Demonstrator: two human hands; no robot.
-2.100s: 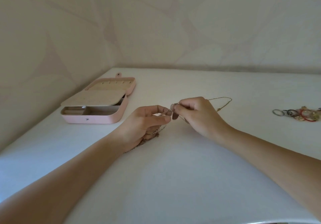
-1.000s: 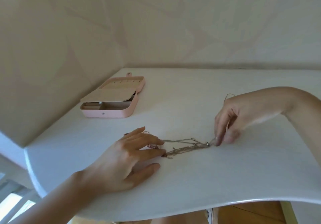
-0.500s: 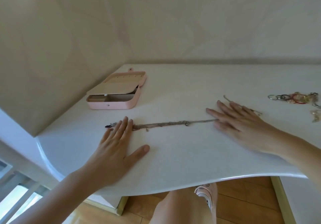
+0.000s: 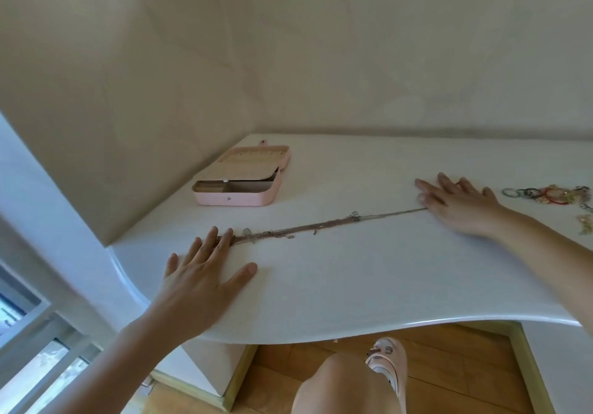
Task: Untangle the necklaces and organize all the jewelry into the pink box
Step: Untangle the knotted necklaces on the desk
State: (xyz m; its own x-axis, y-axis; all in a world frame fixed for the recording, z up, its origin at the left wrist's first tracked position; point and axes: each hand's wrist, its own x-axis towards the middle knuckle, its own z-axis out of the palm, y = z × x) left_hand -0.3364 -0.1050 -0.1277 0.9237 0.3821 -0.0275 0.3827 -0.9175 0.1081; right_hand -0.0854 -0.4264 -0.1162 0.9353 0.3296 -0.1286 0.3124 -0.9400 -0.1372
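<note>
Stretched along the tabletop [image 4: 353, 285] — tangled necklaces [image 4: 321, 226], ends pressed under left hand [image 4: 205, 272] and right hand [image 4: 462, 205], both flat with fingers straight; pink box [image 4: 237, 196] open beyond.

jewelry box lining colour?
Beige lining inside the pink box, clearest in the head view.

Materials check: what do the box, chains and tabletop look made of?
box: matte pink shell, probably faux leather or plastic; the beige lining looks fabric-like.
chains: fine metal links, silvery-pink, with small glints.
tabletop: smooth white with a slight sheen along the front edge; painted or laminated board, can't tell which.
</note>
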